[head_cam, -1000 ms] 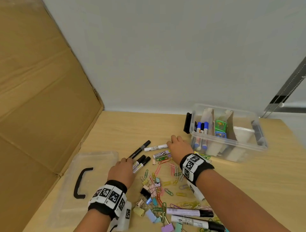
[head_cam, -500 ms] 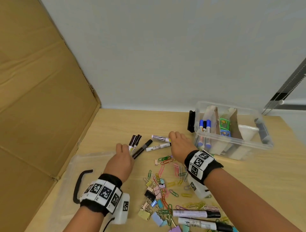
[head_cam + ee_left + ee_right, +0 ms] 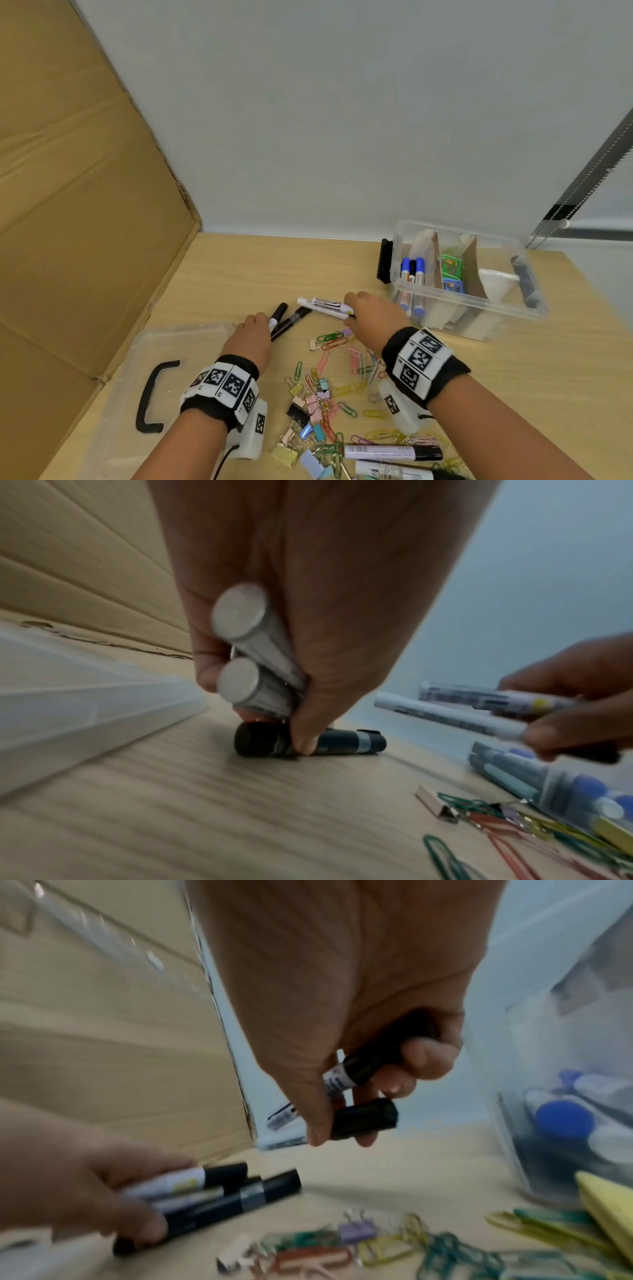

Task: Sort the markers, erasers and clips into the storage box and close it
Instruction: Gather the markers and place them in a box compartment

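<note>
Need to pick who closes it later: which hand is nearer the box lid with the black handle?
Left. The left hand grips markers right beside the lid's far corner. The right hand holds markers farther off, close to the storage box.

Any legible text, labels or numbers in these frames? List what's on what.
No text reads in any view.
Marker labels: print there, too blurred.
Lilac marker: small print, unreadable.
Wristband tags: black-and-white square codes, no words.
Boxed erasers: coloured wrappers, no legible text.
</note>
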A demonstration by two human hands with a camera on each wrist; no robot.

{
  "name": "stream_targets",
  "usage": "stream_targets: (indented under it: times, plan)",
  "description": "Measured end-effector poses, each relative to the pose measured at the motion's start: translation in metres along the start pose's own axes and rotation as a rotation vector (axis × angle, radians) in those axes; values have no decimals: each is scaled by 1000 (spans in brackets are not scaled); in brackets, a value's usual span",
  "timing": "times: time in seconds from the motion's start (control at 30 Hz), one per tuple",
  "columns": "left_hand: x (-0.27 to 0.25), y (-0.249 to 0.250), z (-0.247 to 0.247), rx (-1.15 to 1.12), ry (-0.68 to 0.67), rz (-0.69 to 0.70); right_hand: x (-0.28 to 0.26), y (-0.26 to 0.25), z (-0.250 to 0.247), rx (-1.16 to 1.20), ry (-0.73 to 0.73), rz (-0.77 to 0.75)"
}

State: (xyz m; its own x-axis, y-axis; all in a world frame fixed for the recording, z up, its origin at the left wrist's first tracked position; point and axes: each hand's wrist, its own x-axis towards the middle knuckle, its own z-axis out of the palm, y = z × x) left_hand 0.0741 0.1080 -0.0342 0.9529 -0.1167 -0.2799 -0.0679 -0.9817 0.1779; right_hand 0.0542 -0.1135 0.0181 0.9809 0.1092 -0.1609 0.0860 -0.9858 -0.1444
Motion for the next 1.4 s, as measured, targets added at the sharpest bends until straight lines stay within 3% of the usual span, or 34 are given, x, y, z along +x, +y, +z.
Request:
stream_targets:
  times: [0.17,0.3,0.4,0.5,0.67,0.9,1.0,1.17,1.4]
  plan:
    - [-2,3,-2,24,-41,-25,-42,19,-42,379,176,-53]
    - [-8,4,-3,-35,-20,-36,-57,51,-79,670,425,52]
    - [-13,9,-7,-108,17,-36,-56,80,-98,688,500,129]
    - [-19,18,-11,-174,54,-21,-50,105,-112,581,455,201]
    - [-27,29,-14,-222,86,-11,-28,129,-131,392,210,241]
    - [-37,35,-13,-242,92,-15,6,125,-157,23,-206,150]
    - [-41,35,-14,-241,88,-11,28,118,-161,-143,-318,99]
    - [-46,34,-16,-263,93,-20,51,108,-148,-485,-230,46]
    - [-47,34,-16,-264,93,-5,44,127,-131,-344,-61,-2]
